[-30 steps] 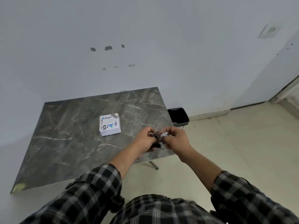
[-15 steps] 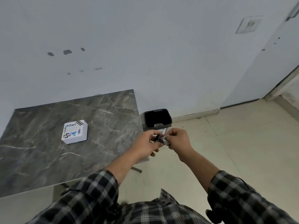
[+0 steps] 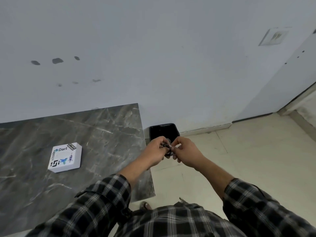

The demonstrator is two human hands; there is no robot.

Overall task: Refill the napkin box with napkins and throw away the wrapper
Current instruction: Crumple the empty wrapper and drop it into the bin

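A white square napkin box (image 3: 65, 158) with stickers on its lid lies closed on the dark marble table (image 3: 95, 134). Past the table's right edge, my left hand (image 3: 154, 150) and my right hand (image 3: 185, 151) together pinch a small crumpled wrapper (image 3: 168, 148). Most of the wrapper is hidden by my fingers. The hands hover just in front of a black bin (image 3: 163, 130) that stands on the floor against the wall, its mouth open.
The table fills the left side, and its right edge runs close to my left forearm. Beige floor tiles spread to the right. A doorway edge (image 3: 297, 101) shows at the far right, and a wall socket plate (image 3: 273, 37) sits high on the wall.
Both hands have carried the wrapper off the table's corner to the right, to a spot in front of the bin. The view turned right, so the box now sits further left.
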